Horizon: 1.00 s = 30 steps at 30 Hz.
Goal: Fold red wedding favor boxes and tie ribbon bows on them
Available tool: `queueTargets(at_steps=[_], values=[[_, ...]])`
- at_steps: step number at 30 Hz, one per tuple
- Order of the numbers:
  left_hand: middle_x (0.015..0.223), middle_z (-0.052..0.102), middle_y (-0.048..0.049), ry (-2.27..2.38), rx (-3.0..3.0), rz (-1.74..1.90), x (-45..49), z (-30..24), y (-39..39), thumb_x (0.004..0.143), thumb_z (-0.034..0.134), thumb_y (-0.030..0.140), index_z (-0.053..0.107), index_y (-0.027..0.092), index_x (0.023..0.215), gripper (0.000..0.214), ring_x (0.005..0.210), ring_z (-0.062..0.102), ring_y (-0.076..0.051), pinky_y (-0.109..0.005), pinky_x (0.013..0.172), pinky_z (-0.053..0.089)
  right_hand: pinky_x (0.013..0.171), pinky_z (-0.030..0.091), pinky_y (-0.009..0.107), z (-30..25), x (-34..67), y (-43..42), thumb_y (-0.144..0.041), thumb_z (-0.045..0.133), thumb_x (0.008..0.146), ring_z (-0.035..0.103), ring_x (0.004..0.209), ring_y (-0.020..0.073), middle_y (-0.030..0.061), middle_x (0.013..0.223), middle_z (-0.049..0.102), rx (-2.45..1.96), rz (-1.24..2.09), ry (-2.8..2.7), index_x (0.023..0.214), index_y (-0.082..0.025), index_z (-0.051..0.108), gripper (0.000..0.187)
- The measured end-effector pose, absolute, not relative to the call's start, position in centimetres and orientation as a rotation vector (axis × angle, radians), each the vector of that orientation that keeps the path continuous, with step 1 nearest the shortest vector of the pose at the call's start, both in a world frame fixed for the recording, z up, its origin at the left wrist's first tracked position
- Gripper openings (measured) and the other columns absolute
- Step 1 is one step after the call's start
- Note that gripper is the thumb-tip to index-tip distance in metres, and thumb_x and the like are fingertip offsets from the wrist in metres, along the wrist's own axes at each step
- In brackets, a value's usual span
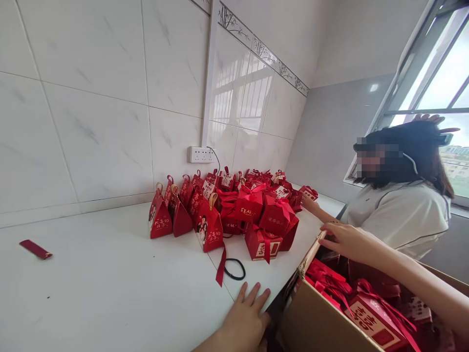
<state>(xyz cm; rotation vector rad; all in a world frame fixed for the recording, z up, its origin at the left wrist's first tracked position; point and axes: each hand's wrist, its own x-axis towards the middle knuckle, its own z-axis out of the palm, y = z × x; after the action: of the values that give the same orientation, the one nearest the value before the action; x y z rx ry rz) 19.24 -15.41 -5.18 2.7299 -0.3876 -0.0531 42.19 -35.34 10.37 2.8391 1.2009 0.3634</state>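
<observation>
Fingers spread, the left hand [246, 317] rests on the white table [110, 278]; the right hand [348, 240] meets the cardboard box [324, 318] at its rim (whether it pinches is not determinable). Ribboned red gift boxes [372, 318] lie inside; others stand tableside. Judged advisable: steady the rim evenly.

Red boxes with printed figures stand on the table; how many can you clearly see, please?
2: the leftmost box of the group, and the pointed box nearest the black loop. Others may be hidden.
</observation>
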Motion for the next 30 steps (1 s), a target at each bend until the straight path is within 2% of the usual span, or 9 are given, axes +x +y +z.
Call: queueTargets(at_steps=[2, 6, 9, 13, 15, 19, 22, 26, 30], values=[[0.150, 0.020, -0.0142, -0.375, 2.735, -0.058, 19.0, -4.9, -15.5, 0.075, 0.058, 0.032, 0.059, 0.013, 0.115, 0.045, 0.139, 0.015, -0.036, -0.062, 0.110, 0.012, 0.075, 0.049, 0.039, 12.1, 40.9, -33.1, -0.045, 0.046, 0.082, 0.064, 0.090, 0.0285, 0.0123, 0.115, 0.061, 2.809, 0.405, 1.230, 0.108, -0.020, 0.058, 0.038], [0.150, 0.021, -0.0155, -0.348, 2.744, -0.082, 18.6, -4.1, -15.7, 0.075, 0.057, 0.032, 0.058, 0.011, 0.115, 0.045, 0.140, 0.012, -0.035, -0.060, 0.111, 0.011, 0.087, 0.046, 0.040, 13.6, 38.9, -28.2, -0.046, 0.051, 0.081, 0.058, 0.104, 0.0315, 0.0187, 0.127, 0.048, 2.763, 0.544, 1.308, 0.125, -0.014, 0.045, 0.055], [0.150, 0.022, -0.0153, -0.346, 2.753, -0.055, 18.3, -3.9, -15.7, 0.076, 0.055, 0.033, 0.059, 0.012, 0.115, 0.044, 0.140, 0.013, -0.034, -0.059, 0.111, 0.012, 0.088, 0.045, 0.043, 13.6, 38.4, -24.9, -0.053, 0.051, 0.080, 0.055, 0.108, 0.0354, 0.0218, 0.132, 0.042, 2.853, 0.489, 1.222, 0.131, -0.011, 0.039, 0.068], [0.150, 0.022, -0.0155, -0.368, 2.747, -0.043, 18.2, -4.0, -15.6, 0.078, 0.052, 0.033, 0.058, 0.011, 0.115, 0.044, 0.139, 0.014, -0.035, -0.059, 0.111, 0.013, 0.085, 0.045, 0.046, 13.5, 38.4, -21.8, -0.067, 0.041, 0.079, 0.054, 0.109, 0.0408, 0.0255, 0.136, 0.036, 3.027, 0.315, 1.037, 0.137, -0.008, 0.030, 0.084], [0.150, 0.022, -0.0160, -0.377, 2.744, -0.042, 18.2, -4.0, -15.6, 0.078, 0.052, 0.033, 0.058, 0.010, 0.115, 0.044, 0.139, 0.014, -0.035, -0.059, 0.111, 0.013, 0.085, 0.044, 0.049, 13.7, 38.2, -20.8, -0.071, 0.038, 0.078, 0.050, 0.113, 0.0433, 0.0278, 0.138, 0.032, 3.058, 0.265, 0.969, 0.136, -0.006, 0.031, 0.088], [0.150, 0.023, -0.0160, -0.383, 2.759, -0.021, 18.3, -4.1, -15.6, 0.079, 0.051, 0.035, 0.058, 0.010, 0.114, 0.043, 0.139, 0.015, -0.035, -0.059, 0.111, 0.013, 0.089, 0.038, 0.055, 14.4, 36.7, -19.4, -0.069, 0.043, 0.077, 0.041, 0.120, 0.0441, 0.0275, 0.133, 0.038, 2.963, 0.423, 0.982, 0.132, -0.005, 0.038, 0.084], [0.149, 0.025, -0.0163, -0.402, 2.772, 0.011, 18.3, -4.3, -15.6, 0.080, 0.051, 0.034, 0.059, 0.010, 0.112, 0.041, 0.139, 0.016, -0.035, -0.059, 0.111, 0.015, 0.089, 0.039, 0.053, 14.9, 34.8, -17.9, -0.066, 0.043, 0.079, 0.045, 0.117, 0.0399, 0.0239, 0.130, 0.043, 2.865, 0.568, 1.136, 0.133, -0.008, 0.037, 0.079], [0.148, 0.027, -0.0173, -0.411, 2.778, 0.071, 18.3, -4.7, -15.6, 0.079, 0.052, 0.034, 0.060, 0.009, 0.110, 0.041, 0.137, 0.020, -0.037, -0.060, 0.110, 0.017, 0.083, 0.043, 0.048, 15.3, 33.6, -14.6, -0.067, 0.043, 0.077, 0.056, 0.104, 0.0361, 0.0224, 0.121, 0.052, 2.886, 0.471, 1.104, 0.133, -0.009, 0.036, 0.081], [0.148, 0.028, -0.0163, -0.408, 2.785, 0.089, 18.4, -5.3, -15.7, 0.078, 0.055, 0.033, 0.061, 0.010, 0.111, 0.041, 0.137, 0.021, -0.036, -0.059, 0.109, 0.018, 0.087, 0.039, 0.051, 15.5, 34.6, -11.3, -0.070, 0.046, 0.073, 0.051, 0.112, 0.0384, 0.0241, 0.120, 0.052, 3.018, 0.329, 0.806, 0.134, -0.008, 0.035, 0.088]])
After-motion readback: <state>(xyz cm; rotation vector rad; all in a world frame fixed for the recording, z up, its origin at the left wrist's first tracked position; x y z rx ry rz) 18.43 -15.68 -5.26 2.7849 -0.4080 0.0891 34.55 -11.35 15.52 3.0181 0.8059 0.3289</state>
